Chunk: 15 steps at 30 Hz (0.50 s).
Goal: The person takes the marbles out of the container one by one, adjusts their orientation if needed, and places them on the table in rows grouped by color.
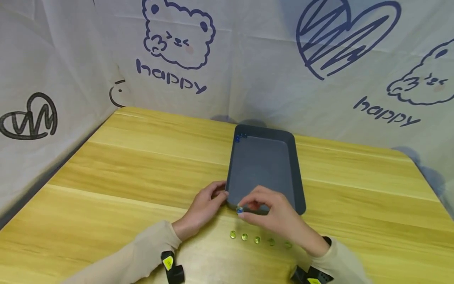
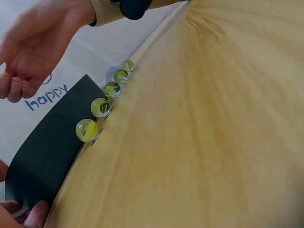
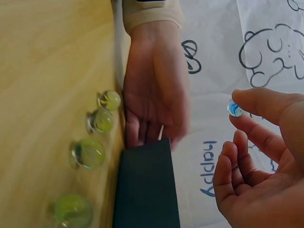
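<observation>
My right hand point(image 1: 273, 211) pinches a clear marble with blue swirls point(image 3: 235, 108) between thumb and index finger, over the near end of a dark grey tray point(image 1: 299, 185). The other fingers curl loosely toward the palm. At the tray's near left corner, my left hand point(image 1: 205, 205) holds the edge, its thumb by the rim and its fingers against the wall's underside. A row of several clear marbles with yellow-green swirls point(image 2: 100, 108) lies on the table in front of the tray. Small blue marbles point(image 1: 238, 139) sit together in its far left corner.
The wooden table point(image 1: 142, 173) extends to both sides of the tray. White cloth point(image 1: 255, 79) with drawn hearts, bears and the word "happy" hangs behind the table and along its left side. Each wrist wears a black camera strap.
</observation>
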Each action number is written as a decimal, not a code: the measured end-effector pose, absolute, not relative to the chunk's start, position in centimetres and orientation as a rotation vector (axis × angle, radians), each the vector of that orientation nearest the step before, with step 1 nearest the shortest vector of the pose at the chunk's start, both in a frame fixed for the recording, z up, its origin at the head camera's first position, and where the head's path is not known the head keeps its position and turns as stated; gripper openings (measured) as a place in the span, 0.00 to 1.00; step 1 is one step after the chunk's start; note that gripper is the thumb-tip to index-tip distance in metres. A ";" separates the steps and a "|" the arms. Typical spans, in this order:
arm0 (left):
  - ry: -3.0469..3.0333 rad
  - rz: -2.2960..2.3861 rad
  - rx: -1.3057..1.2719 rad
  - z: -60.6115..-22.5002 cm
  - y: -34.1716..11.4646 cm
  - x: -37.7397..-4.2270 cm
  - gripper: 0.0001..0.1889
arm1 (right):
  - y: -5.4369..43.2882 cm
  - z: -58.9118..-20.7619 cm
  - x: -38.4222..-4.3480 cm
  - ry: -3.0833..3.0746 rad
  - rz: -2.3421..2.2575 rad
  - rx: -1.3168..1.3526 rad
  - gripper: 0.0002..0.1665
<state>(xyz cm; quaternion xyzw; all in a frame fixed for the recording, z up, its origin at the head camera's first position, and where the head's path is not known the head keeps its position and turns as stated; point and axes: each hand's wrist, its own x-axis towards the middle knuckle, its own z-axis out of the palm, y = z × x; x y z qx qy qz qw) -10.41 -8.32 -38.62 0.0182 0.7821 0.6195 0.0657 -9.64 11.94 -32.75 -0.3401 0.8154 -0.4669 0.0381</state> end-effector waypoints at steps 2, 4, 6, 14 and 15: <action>2.359 1.865 0.052 -38.7 -8.3 -10.4 0.22 | 11.7 -33.0 -9.5 2.477 -1.440 -1.048 0.08; 2.360 1.857 0.053 -38.7 -8.4 -10.5 0.22 | 11.6 -33.1 -9.3 2.456 -1.441 -1.055 0.08; 2.352 1.855 0.045 -38.6 -8.4 -10.5 0.22 | 11.4 -33.2 -9.1 2.441 -1.439 -1.073 0.07; 2.351 1.852 0.052 -38.4 -8.5 -10.4 0.22 | 10.8 -33.7 -8.6 2.450 -1.360 -1.169 0.08; 2.351 1.855 0.052 -38.4 -8.5 -10.4 0.23 | 10.8 -33.8 -8.6 2.453 -1.350 -1.180 0.08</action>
